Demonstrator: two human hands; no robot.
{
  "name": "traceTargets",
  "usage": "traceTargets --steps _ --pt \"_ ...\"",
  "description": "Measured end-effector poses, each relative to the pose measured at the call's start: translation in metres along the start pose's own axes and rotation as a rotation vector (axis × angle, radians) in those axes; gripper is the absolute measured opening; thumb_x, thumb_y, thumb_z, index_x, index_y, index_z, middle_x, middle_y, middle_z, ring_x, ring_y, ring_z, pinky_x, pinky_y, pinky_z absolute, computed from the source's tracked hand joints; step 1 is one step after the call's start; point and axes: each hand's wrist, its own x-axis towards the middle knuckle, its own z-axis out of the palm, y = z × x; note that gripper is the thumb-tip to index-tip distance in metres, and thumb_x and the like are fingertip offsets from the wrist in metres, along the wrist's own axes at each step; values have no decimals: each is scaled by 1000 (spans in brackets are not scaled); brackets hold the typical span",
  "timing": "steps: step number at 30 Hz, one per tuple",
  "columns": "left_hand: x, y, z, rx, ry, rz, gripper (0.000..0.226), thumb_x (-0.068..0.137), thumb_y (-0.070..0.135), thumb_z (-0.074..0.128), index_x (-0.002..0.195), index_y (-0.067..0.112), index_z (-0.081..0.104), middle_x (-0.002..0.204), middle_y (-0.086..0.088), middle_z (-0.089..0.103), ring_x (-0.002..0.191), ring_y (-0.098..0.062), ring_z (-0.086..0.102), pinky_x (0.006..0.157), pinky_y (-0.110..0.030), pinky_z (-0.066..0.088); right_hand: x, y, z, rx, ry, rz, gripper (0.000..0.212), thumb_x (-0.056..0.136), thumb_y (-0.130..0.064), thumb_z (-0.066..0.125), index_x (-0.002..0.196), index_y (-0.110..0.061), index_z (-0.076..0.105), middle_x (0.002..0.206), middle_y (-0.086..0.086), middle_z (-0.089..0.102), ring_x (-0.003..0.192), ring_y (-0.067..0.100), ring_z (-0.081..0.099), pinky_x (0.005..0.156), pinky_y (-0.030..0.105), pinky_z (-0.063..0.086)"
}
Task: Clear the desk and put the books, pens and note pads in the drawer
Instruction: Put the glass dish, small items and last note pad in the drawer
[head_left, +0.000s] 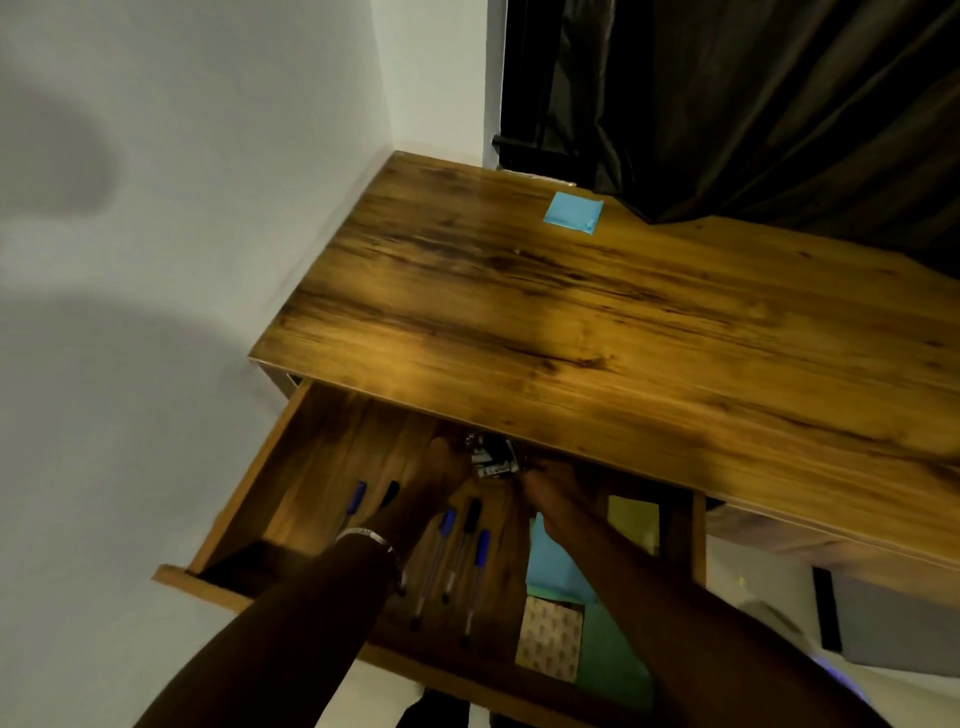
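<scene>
Nearest me, both forearms reach forward into the pulled-out wooden drawer (244, 499) under the worktop edge. Near right in the drawer: a tan patterned note pad (551, 638) lying on a green book (613, 647), with a light blue book or pad (551, 564) just beyond, partly under my right arm. A yellow note pad (635, 522) lies further right, against the drawer's right wall. In the middle of the drawer floor, three clear ballpoint pens with blue and black caps (457, 561) lie side by side, pointing near to far; two more capped pens (371, 496) peek out left of my left wrist, which wears a silver bracelet (370, 538).

Further in, my left hand (441, 470) and right hand (550, 486) meet at the back of the drawer around a small dark and white object (493, 460), partly hidden under the worktop lip. Fingers look curled toward it, but it's blurred and shadowed; can't tell whether either hand actually grips it.

Beyond, the brown wood-grain worktop (597, 322) carries one blue sticky note pad (573, 212) at the far side, near a dark curtain (753, 104). White wall (182, 182) to the left.
</scene>
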Motion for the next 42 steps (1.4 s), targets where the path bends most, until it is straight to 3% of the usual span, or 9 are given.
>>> traceTargets --steps 5,9,15,19,23,27,31,36,42 --pt "20 -7 -4 -46 -1 -87 30 89 -13 51 119 -12 55 119 -24 60 112 -37 58 90 -45 51 2 -2 5 47 21 10 45 92 -26 62 132 -6 55 136 10 54 122 32 53 104 49 45" --pt "25 -13 -7 -112 -39 -130 29 89 -14 51 118 -11 55 120 -27 59 113 -43 58 90 -52 51 -1 -8 7 101 3 45 43 97 -18 55 137 -3 48 140 15 49 128 34 48 108 47 40" --pt "15 0 -5 -86 -68 -104 33 92 -17 43 125 -19 46 129 -33 50 119 -47 51 84 -39 47 6 -3 12 -6 -9 52 47 95 -19 57 137 0 48 143 16 47 127 35 49 108 48 41" --pt "14 -1 -5 -93 -60 -128 33 94 -13 41 127 -18 44 131 -30 49 121 -45 49 81 -27 50 4 -3 11 11 -11 46 45 97 -16 54 138 1 46 118 9 56 91 16 55 81 25 46" --pt "15 -8 -15 150 -73 -125 32 94 0 48 124 -8 54 131 -22 56 117 -34 57 91 -37 55 -3 -4 13 74 2 7 46 95 -21 60 137 -4 50 140 10 50 127 31 50 107 45 41" --pt "-3 0 -16 177 -70 4 26 93 -9 48 117 -16 56 109 -16 59 105 -26 56 60 -7 51 -9 -4 14 20 91 -83 40 94 -17 60 131 -1 56 135 14 55 123 34 53 104 43 45" --pt "-11 6 -23 299 -55 44 23 91 5 57 108 -10 65 104 -18 66 98 -25 62 54 -7 47 -25 -14 13 -240 170 -140 29 92 -20 60 117 -7 68 122 14 65 111 29 61 91 33 48" --pt "-24 25 -27 753 -74 238 25 90 21 52 101 7 70 108 -14 69 101 -29 64 78 -32 47 -46 -26 7 -356 159 -285 19 91 -16 57 100 -12 74 108 9 71 104 27 64 90 33 51" --pt "-37 56 -19 753 -109 407 21 87 24 56 98 16 72 102 -5 72 97 -19 66 80 -31 51 -67 -49 -13 -450 117 -461 18 86 -19 61 96 -20 75 105 2 73 99 21 67 86 29 53"
